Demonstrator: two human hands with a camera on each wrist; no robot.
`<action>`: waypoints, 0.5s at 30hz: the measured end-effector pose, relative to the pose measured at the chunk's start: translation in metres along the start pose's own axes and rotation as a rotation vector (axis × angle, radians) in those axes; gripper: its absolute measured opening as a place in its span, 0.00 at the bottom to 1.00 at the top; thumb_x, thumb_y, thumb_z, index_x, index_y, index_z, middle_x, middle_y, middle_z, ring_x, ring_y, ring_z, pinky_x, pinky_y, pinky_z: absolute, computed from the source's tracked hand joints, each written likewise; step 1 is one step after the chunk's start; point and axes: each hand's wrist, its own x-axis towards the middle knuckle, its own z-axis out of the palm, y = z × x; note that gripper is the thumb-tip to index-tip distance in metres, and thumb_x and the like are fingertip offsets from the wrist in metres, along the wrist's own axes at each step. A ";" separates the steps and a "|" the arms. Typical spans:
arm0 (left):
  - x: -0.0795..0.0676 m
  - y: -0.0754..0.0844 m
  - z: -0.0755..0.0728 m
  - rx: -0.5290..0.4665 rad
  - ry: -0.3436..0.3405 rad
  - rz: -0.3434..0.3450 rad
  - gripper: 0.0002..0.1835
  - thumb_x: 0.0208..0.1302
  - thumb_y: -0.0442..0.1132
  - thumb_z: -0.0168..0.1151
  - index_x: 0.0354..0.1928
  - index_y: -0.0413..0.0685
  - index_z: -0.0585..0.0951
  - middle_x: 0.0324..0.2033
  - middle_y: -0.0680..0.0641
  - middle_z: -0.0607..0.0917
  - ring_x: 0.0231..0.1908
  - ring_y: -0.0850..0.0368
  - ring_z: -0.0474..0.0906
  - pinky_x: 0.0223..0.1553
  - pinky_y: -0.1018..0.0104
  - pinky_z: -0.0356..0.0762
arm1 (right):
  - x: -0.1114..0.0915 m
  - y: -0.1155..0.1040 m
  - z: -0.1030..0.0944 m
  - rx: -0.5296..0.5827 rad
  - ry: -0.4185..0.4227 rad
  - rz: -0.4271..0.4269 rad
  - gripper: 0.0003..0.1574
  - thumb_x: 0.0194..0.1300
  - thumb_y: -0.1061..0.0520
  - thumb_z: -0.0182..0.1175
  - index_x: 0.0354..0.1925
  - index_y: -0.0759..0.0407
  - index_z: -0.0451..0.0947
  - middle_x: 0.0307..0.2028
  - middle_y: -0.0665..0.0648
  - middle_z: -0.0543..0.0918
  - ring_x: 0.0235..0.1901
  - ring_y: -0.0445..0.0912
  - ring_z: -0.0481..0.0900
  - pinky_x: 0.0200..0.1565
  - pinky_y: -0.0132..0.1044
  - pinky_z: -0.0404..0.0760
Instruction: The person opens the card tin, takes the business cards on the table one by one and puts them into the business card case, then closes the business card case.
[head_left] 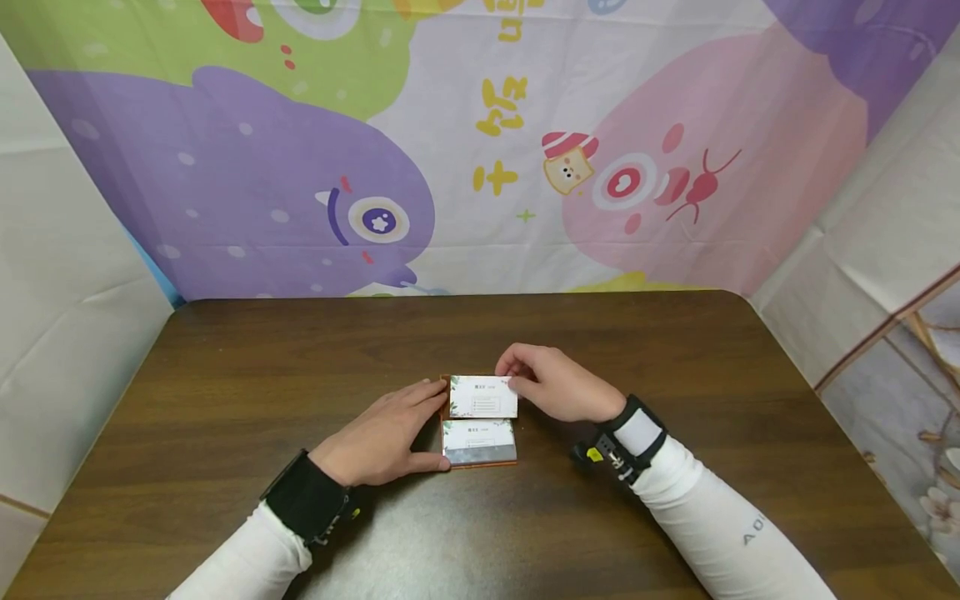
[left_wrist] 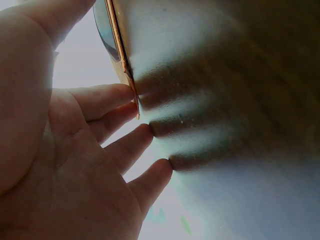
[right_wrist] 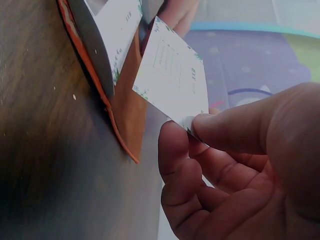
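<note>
A small orange-brown card holder (right_wrist: 131, 117) lies opened flat on the table. My right hand (head_left: 566, 385) pinches the right corner of a white business card (head_left: 483, 395) between thumb and fingers. In the right wrist view this card stands tilted, clear of the holder's brown inner face. A second white card (head_left: 477, 432) with a leaf print sits in the holder's near half, its lower part behind a grey pocket (head_left: 480, 454). At the holder's left edge rests my left hand (head_left: 390, 433); its fairly straight fingers (left_wrist: 112, 100) and thumb touch the edge.
The dark wooden table (head_left: 285, 358) surrounds the holder. Behind it hangs a cartoon-printed cloth (head_left: 480, 250). Pale cloth covers the left side (head_left: 67, 275), and patterned cloth (head_left: 922, 400) hangs on the right.
</note>
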 end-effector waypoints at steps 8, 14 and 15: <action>0.000 -0.001 0.001 0.002 0.006 0.003 0.49 0.69 0.60 0.72 0.78 0.32 0.67 0.79 0.36 0.64 0.79 0.36 0.58 0.74 0.39 0.63 | 0.001 -0.003 0.005 -0.010 -0.022 -0.014 0.09 0.78 0.64 0.58 0.51 0.55 0.81 0.39 0.48 0.83 0.40 0.44 0.80 0.45 0.40 0.82; 0.000 -0.001 0.001 0.000 0.005 0.003 0.49 0.68 0.60 0.72 0.78 0.33 0.67 0.79 0.36 0.64 0.79 0.36 0.58 0.74 0.39 0.63 | 0.000 -0.003 0.009 -0.011 -0.033 -0.011 0.09 0.78 0.64 0.58 0.50 0.55 0.81 0.39 0.48 0.82 0.40 0.44 0.80 0.46 0.39 0.82; 0.000 -0.001 0.001 0.001 0.004 0.002 0.49 0.68 0.60 0.72 0.78 0.33 0.67 0.79 0.36 0.64 0.79 0.36 0.58 0.74 0.39 0.63 | 0.000 -0.003 0.009 -0.011 -0.036 -0.009 0.09 0.78 0.64 0.58 0.50 0.55 0.81 0.39 0.49 0.82 0.40 0.44 0.79 0.45 0.39 0.82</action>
